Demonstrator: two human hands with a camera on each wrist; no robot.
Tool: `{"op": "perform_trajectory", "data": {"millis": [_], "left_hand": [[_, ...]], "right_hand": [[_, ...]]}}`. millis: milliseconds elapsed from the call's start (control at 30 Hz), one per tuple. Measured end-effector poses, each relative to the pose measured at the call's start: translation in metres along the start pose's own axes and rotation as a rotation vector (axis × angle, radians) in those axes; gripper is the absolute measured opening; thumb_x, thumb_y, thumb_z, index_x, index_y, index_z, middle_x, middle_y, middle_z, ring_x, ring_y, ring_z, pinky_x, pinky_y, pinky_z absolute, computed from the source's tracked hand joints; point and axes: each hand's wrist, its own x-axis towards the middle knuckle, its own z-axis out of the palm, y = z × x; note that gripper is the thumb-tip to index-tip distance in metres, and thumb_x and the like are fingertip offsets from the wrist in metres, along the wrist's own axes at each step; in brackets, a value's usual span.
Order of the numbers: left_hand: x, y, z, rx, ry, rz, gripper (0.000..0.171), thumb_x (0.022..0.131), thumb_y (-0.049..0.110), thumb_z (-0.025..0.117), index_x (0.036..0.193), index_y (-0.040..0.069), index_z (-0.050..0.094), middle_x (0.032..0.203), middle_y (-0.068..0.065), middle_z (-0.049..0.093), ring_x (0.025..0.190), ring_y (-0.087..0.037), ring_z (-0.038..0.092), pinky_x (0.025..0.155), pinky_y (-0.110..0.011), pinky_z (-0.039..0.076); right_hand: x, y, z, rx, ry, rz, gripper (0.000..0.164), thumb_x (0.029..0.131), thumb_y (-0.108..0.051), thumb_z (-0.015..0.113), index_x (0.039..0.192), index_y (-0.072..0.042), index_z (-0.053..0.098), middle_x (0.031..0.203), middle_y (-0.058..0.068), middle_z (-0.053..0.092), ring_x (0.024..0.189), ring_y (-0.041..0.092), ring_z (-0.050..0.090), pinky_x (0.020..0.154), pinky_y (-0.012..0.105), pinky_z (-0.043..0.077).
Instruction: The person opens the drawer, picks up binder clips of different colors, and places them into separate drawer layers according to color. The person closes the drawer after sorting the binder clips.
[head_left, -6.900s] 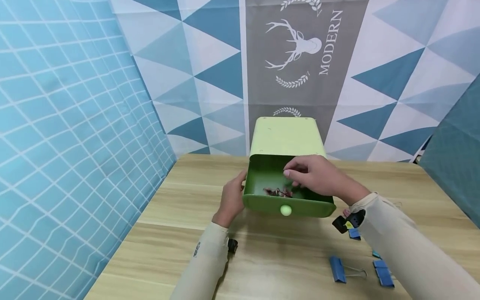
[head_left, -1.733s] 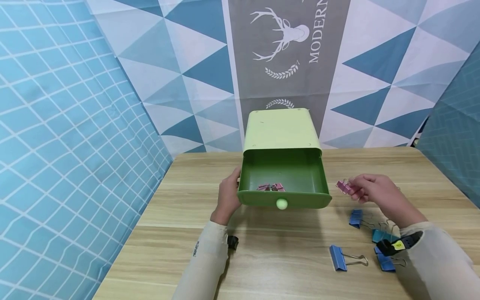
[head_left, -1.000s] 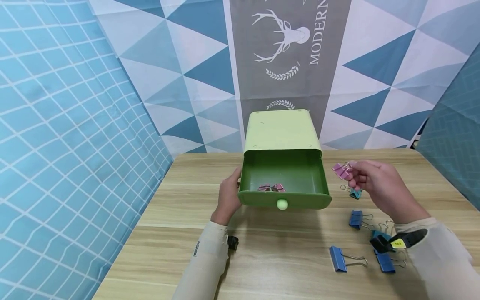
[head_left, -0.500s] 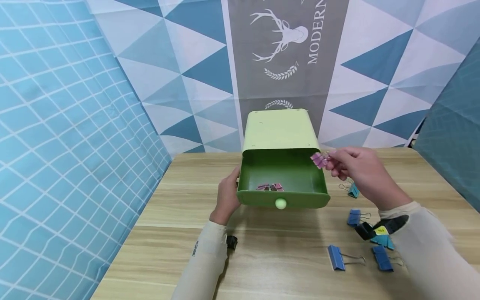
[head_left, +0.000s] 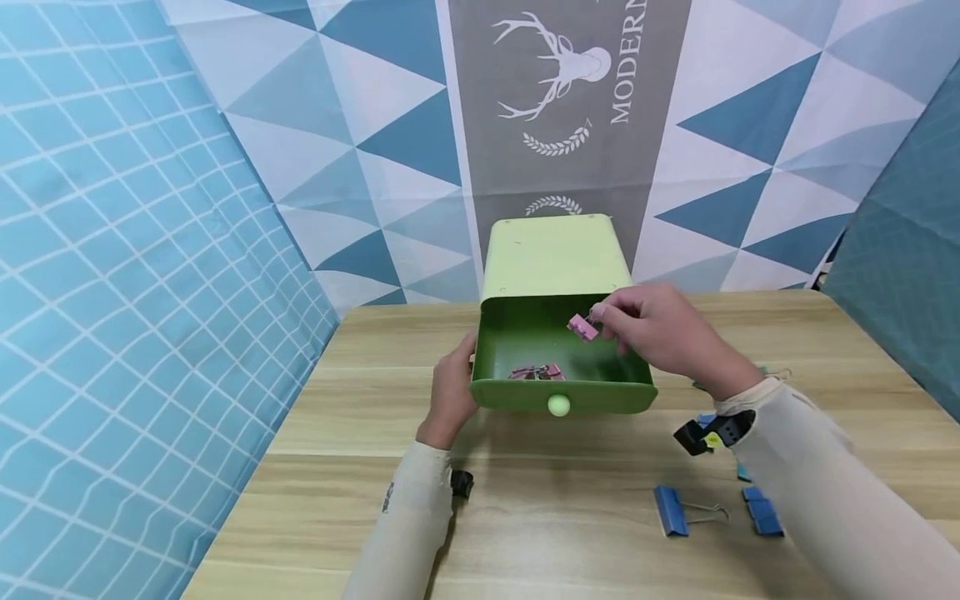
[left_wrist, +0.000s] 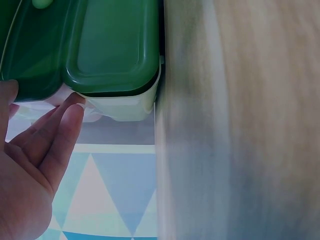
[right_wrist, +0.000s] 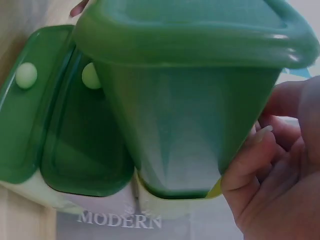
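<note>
- Pink binder clip (head_left: 582, 327) in the right hand (head_left: 652, 329), pinched by its wire handle, presumably to keep fingers clear, over the open drawer (head_left: 600, 399).
- Against the drawer's left side, left hand (head_left: 452, 392), fingers nearly straight, apparently for steadiness.
- Inside, near the front, more pink clips (head_left: 551, 372).
- Right, on the desk (head_left: 330, 492), blue clips (head_left: 671, 511), seemingly apart by colour.

The left arm (head_left: 401, 521) is stretched forward, with the left hand's (head_left: 450, 387) fingers (left_wrist: 65, 132) extended and the thumb (left_wrist: 9, 95) held apart. The right arm (head_left: 832, 483) is angled inward, and by the right hand (head_left: 667, 329) thumb and forefinger are pinched together.
</note>
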Motion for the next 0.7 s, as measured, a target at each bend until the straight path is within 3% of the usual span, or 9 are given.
{"op": "perform_trajectory", "data": {"millis": [233, 400, 567, 700], "left_hand": [[0.000, 0.000, 0.001, 0.016, -0.015, -0.020, 0.041, 0.082, 0.014, 0.061, 0.121, 0.024, 0.053, 0.087, 0.004, 0.064, 0.062, -0.007, 0.054, 0.059, -0.024, 0.048], [0.000, -0.002, 0.002, 0.014, -0.002, -0.017, 0.042, 0.081, 0.012, 0.063, 0.119, 0.024, 0.053, 0.091, 0.004, 0.066, 0.076, -0.010, 0.062, 0.061, -0.025, 0.050], [0.000, -0.003, 0.002, 0.008, -0.002, -0.006, 0.041, 0.083, 0.013, 0.063, 0.121, 0.025, 0.053, 0.097, 0.004, 0.067, 0.084, -0.012, 0.063, 0.061, -0.026, 0.050], [0.000, -0.003, 0.002, -0.003, -0.010, -0.017, 0.041, 0.084, 0.012, 0.062, 0.122, 0.025, 0.053, 0.101, 0.004, 0.066, 0.088, -0.012, 0.063, 0.064, -0.027, 0.051]], "right_hand": [[0.006, -0.008, 0.007, -0.098, -0.124, -0.079, 0.033, 0.095, -0.034, 0.051, 0.071, -0.013, 0.062, 0.059, 0.000, 0.053, 0.053, 0.016, 0.051, 0.053, 0.034, 0.042], [0.014, -0.012, 0.016, -0.163, -0.205, -0.112, 0.034, 0.096, -0.029, 0.051, 0.067, -0.013, 0.058, 0.056, -0.003, 0.045, 0.050, 0.015, 0.042, 0.055, 0.032, 0.038], [0.017, -0.014, 0.022, -0.199, -0.251, -0.075, 0.029, 0.096, -0.026, 0.051, 0.072, -0.016, 0.065, 0.058, -0.003, 0.050, 0.053, 0.014, 0.046, 0.057, 0.032, 0.039], [0.018, -0.014, 0.025, -0.252, -0.241, -0.060, 0.025, 0.095, -0.024, 0.053, 0.077, -0.017, 0.068, 0.063, -0.004, 0.056, 0.056, 0.013, 0.049, 0.058, 0.032, 0.041]]}}
